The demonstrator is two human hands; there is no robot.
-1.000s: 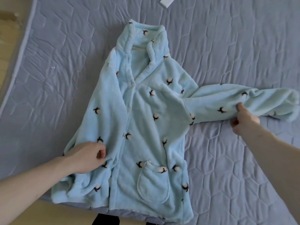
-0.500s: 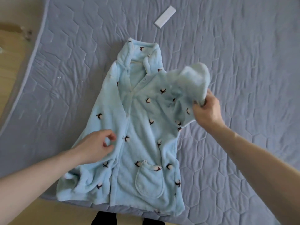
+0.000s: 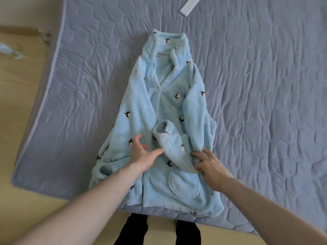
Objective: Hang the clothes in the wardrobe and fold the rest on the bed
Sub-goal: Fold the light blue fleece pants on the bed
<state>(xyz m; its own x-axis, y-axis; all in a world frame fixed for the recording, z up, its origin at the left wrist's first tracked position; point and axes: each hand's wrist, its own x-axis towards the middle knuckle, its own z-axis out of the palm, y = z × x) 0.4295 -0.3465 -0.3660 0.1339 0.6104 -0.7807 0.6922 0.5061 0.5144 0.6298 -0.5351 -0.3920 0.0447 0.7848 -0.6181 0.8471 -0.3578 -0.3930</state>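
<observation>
My left hand [image 3: 143, 154] fingers spread, flat on fleece pajama top [image 3: 164, 124] mid-bed [image 3: 265, 85]. Right hand [image 3: 210, 165] fingers loose, resting on folded sleeve [image 3: 174, 147] at 5 o'clock. Risk: plush sleeve springs open once released.

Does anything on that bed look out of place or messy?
A small white box lies askew near the mattress top, unrelated to the folding. The blue fleece pajama top has its right sleeve folded across the front but bunched, cuff curled open, not flat.

Pale blue fleece jacket [image 3: 169, 106] with dark motifs, grey-blue quilted bedcover [image 3: 256, 85]
</observation>
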